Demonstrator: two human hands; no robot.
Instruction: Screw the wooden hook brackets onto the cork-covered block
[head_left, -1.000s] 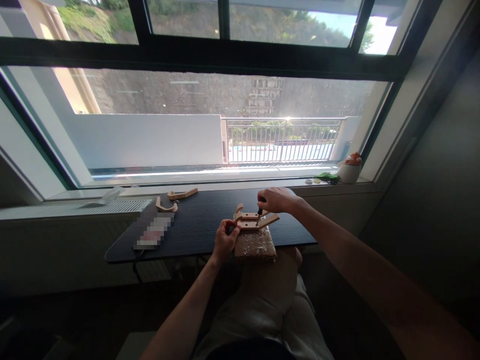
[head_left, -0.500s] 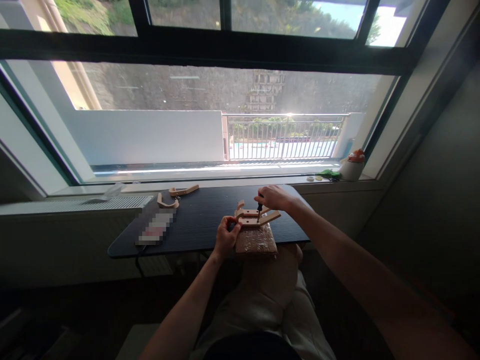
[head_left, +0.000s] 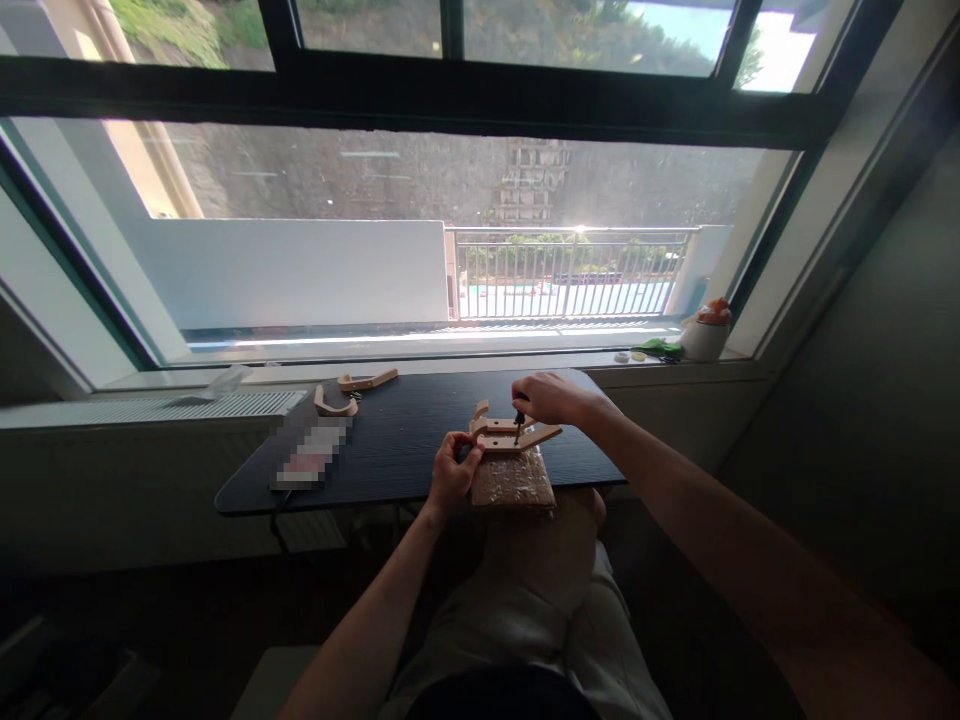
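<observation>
My right hand (head_left: 546, 398) grips the dark handle of a screwdriver (head_left: 519, 420), its shaft pointing down at a wooden bracket (head_left: 501, 445). That bracket has dark holes along its flat middle and bent-up ends. My left hand (head_left: 451, 468) pinches its left end between thumb and fingers. A second, similar wooden piece (head_left: 498, 425) lies just behind it. Beneath them is a brown block wrapped in clear plastic (head_left: 513, 483), jutting over the table's front edge above my lap. The screwdriver's tip is too small to make out clearly.
On the left of the dark table (head_left: 409, 440) lie two more curved wooden pieces, one nearer (head_left: 335, 404) and one farther (head_left: 367, 381), with small metal bits between. A blurred-out flat item (head_left: 311, 455) is in front. A white pot (head_left: 703, 340) stands on the windowsill.
My right hand has turned slightly around the screwdriver handle and its knuckles have shifted a little. The left hand and the wooden pieces stay in place.
</observation>
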